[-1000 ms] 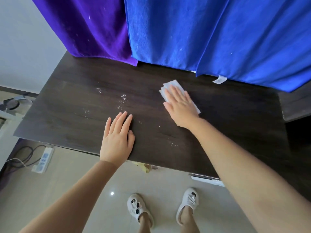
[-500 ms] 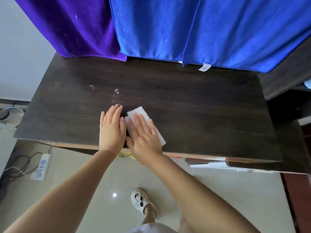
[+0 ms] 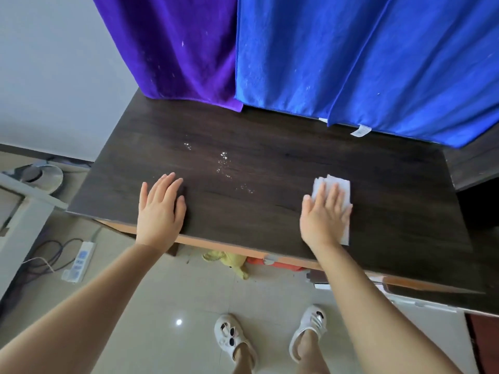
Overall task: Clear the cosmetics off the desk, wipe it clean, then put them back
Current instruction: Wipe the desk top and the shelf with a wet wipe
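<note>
The dark wooden desk (image 3: pixel 283 147) carries no cosmetics. My right hand (image 3: pixel 325 214) lies flat with straight fingers on a folded white wipe (image 3: pixel 341 186), pressing it onto the desk's right front part. My left hand (image 3: pixel 160 209) rests flat on the desk near its front left edge, fingers straight, holding nothing. Small wet droplets (image 3: pixel 222 164) glisten on the wood between and beyond the two hands.
A purple cloth (image 3: pixel 175 49) and blue cloths (image 3: pixel 351 55) hang behind the desk. On the floor lie a power strip with cables (image 3: pixel 79 261), a yellow soft toy (image 3: pixel 229 261) under the desk, and a round fan base (image 3: pixel 40 175) at left. My feet in white slippers (image 3: pixel 270 333) stand below.
My right hand has slid the wipe from beside my left hand, near the front edge, over to the right part of the desk. My left hand stays flat in place.
</note>
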Motion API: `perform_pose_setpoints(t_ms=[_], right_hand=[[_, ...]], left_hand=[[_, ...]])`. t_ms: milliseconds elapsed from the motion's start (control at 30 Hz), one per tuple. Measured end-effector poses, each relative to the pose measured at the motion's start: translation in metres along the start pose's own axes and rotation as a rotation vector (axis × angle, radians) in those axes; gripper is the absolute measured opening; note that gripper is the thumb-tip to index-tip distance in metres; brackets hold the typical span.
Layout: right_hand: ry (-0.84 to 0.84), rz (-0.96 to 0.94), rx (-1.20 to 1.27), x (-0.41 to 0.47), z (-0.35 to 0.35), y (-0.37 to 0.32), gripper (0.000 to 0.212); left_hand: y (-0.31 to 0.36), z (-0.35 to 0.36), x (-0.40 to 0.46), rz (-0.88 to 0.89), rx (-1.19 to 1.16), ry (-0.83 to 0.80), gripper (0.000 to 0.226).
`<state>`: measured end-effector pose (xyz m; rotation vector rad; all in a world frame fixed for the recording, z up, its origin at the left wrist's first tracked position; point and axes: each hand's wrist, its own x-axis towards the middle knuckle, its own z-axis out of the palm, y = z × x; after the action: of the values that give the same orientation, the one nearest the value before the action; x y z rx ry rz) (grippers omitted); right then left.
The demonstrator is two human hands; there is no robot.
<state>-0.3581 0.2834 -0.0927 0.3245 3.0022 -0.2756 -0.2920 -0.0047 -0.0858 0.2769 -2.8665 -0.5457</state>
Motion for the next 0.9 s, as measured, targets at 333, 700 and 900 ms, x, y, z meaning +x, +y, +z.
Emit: perform_pose_setpoints(t_ms=[333, 700, 900], right_hand=[[-0.256, -1.01, -0.054, -0.055, 0.03, -0.14, 0.063], [-0.076, -0.176, -0.027, 0.056, 0.014, -0.138, 0.056], [-0.241, -1.011, -0.114, -0.037, 0.037, -0.211, 0.055]], left_hand=[[-0.041, -0.006, 0.009, -0.147, 0.105, 0.022, 0.049], [-0.044, -0.005, 0.01, -0.122, 0.108, 0.038, 0.048], [-0.05, -0.011, 0.01, -0.145, 0.005, 0.022, 0.051]])
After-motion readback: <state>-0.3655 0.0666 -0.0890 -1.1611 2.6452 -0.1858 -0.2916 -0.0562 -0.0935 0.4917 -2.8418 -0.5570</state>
